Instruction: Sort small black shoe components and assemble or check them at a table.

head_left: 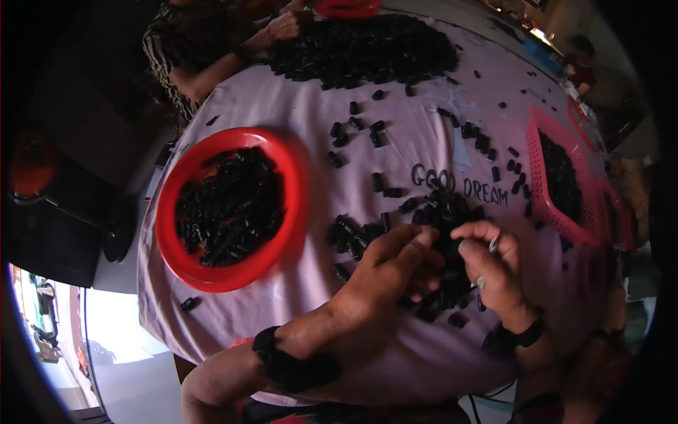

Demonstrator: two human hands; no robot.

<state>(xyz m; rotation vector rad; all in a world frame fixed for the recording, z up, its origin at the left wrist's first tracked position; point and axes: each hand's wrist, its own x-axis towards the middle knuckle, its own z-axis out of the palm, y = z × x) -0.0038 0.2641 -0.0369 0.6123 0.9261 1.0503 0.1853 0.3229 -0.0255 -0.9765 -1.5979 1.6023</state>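
Observation:
My left hand and my right hand meet over a small heap of black cylindrical parts on a pale pink cloth. The fingers of both hands are curled and pinch at black pieces between them; what each one grips is hidden by the fingers. A black band sits on each wrist. To the left stands a round red bowl holding several of the same black parts.
A large pile of black parts lies at the far side, where another person's hand rests. A red mesh basket with black parts stands at the right. Loose black pieces are scattered across the cloth.

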